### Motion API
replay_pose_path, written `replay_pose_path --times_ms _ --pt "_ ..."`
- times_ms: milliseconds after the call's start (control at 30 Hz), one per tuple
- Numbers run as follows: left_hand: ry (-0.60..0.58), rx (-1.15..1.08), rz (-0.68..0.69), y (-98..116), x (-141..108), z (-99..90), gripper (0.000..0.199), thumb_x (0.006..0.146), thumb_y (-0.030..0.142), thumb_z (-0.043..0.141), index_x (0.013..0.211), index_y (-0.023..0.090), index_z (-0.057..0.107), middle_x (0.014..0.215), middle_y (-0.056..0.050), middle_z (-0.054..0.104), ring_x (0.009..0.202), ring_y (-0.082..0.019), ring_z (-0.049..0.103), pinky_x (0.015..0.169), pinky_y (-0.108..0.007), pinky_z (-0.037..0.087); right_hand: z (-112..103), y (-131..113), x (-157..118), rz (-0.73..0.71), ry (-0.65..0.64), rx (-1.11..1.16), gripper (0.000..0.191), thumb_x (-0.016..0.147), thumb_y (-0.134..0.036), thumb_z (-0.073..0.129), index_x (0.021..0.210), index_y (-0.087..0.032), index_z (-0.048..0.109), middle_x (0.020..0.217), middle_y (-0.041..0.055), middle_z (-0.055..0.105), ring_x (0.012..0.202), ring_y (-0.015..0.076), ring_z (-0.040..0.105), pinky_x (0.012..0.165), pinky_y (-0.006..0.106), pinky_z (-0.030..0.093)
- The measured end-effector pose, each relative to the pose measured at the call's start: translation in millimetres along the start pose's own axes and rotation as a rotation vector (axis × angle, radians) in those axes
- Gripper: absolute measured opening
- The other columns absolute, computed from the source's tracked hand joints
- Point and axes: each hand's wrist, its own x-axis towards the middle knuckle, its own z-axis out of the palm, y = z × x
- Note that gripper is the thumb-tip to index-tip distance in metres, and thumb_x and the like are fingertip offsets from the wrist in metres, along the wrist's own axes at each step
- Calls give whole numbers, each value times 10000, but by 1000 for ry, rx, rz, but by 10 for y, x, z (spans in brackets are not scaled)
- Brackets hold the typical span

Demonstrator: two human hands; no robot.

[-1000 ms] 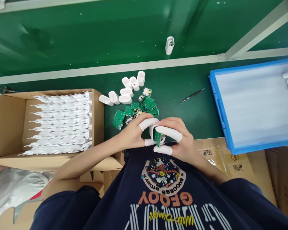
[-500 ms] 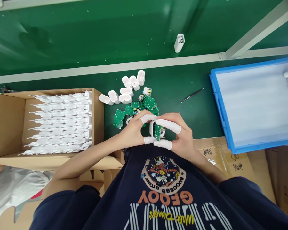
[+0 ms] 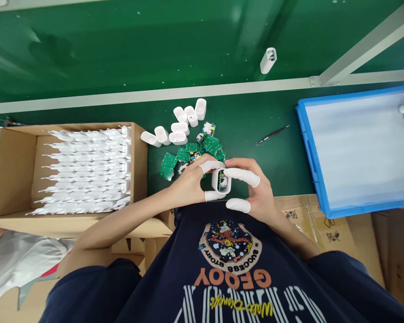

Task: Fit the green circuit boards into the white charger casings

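Observation:
A white casing (image 3: 216, 181) is held between the thumb and index finger of my left hand (image 3: 188, 185), both in white finger cots. Inside its open end, which faces right, a green circuit board with components (image 3: 222, 181) shows. My right hand (image 3: 256, 188) is just right of the casing, thumb and index finger apart, the index fingertip near the casing's upper rim. Beyond my hands lies a loose heap of green circuit boards (image 3: 210, 144). Several hollow white casings (image 3: 179, 137) lie behind and left of the boards.
A cardboard box (image 3: 139, 166) with rows of white parts (image 3: 90, 168) is at left. At right stands a blue-rimmed tray (image 3: 312, 163) with white pieces at its far side. Black tweezers (image 3: 272, 134) lie between. One filled casing (image 3: 268, 61) stands beyond the metal bar.
The board has gone from sticking out of the casing to sitting inside it. My right hand has let go of the board, and its thumb and finger have spread.

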Motion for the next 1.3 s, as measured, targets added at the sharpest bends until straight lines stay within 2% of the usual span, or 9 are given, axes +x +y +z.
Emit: replay_pose_path --times_ms 200,367,467,667,867,1000,1133,1200,1300 --pt "-26 2 -25 -28 -22 60 462 736 295 729 1129 194 508 1033 -68 539 921 -198 564 783 -333 519 -2 4 -2 -63 -136 -223 643 824 -314 695 1384 -314 381 1213 96 583 1094 264 559 904 451 504" --pt "33 -71 -88 -45 -83 185 544 784 247 670 1265 209 417 1155 -91 511 928 -179 566 819 -347 529 -312 96 215 -21 -239 -233 547 809 -333 705 1307 -280 486 1103 75 615 962 227 619 830 395 543" --pt "20 -75 -139 -24 -85 178 393 825 227 600 1201 193 490 1122 -88 563 966 -191 576 846 -363 513 -579 507 600 160 -170 -215 485 773 -342 723 1223 -256 564 1046 55 623 892 215 643 817 398 553" --pt "-86 -220 -266 37 -51 93 153 844 234 557 939 162 653 936 -54 682 836 -170 622 784 -325 500 -882 1778 1662 445 71 -473 652 645 -321 786 1204 -81 553 1062 145 625 854 232 647 812 394 554" --pt "-139 -289 -361 42 -68 71 182 840 247 560 952 168 679 980 -50 699 853 -156 625 796 -278 490 -875 2285 2297 422 154 -603 545 681 -338 697 1146 -92 554 1078 163 606 881 264 630 871 486 516" --pt "-158 -305 -373 35 -87 69 186 835 241 566 956 161 683 977 -55 700 864 -159 629 806 -270 486 -824 2307 2463 370 100 -657 545 703 -369 677 1163 -104 552 1160 189 575 965 302 611 918 520 482" --pt "-163 -299 -345 16 -98 69 187 834 237 566 958 156 681 952 -59 690 866 -162 634 799 -264 487 -612 1994 2413 222 29 -727 699 729 -438 683 1298 -88 476 1377 241 421 1246 392 428 1057 576 326" --pt "-170 -302 -340 9 -102 68 179 831 231 567 951 157 678 945 -57 685 864 -161 636 805 -266 488 -400 1742 2281 98 -105 -716 741 739 -447 688 1354 -118 438 1399 206 419 1264 372 419 1059 534 348" --pt "-188 -306 -336 8 -110 65 191 837 234 561 983 158 658 941 -56 681 856 -162 626 804 -278 484 -32 1424 2039 53 -448 -564 818 719 -445 721 1410 -167 383 1266 150 561 1031 289 601 920 439 489"
